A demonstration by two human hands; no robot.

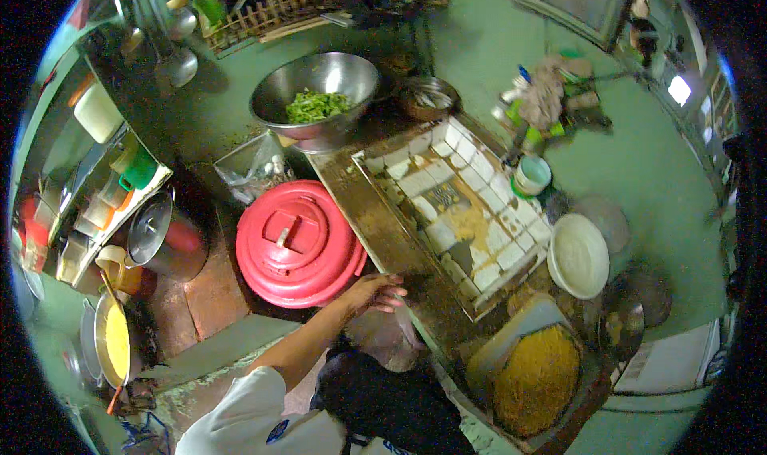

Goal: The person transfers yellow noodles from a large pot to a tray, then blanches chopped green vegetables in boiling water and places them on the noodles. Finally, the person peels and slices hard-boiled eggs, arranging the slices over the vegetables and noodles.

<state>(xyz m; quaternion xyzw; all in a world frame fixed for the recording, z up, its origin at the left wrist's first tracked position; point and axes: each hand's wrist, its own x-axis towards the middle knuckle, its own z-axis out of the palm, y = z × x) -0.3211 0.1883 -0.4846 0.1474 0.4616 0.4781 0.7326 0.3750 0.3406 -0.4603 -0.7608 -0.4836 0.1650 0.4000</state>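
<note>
Green wall (479, 43) rises behind the sink (519, 249). Left of the sink sits the red bin (297, 243); between them, near the counter (355, 215), is your left hand (375, 294), fingers slightly apart. Your right hand's fingers I cannot tell.

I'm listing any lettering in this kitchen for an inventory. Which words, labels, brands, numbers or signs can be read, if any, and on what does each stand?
None can be read.
White shirt: a small dark blue mark, too blurred to read.
Dark clothing: pale marks at the lower edge, too blurred to read.
Red lid: no lettering can be made out.
</note>
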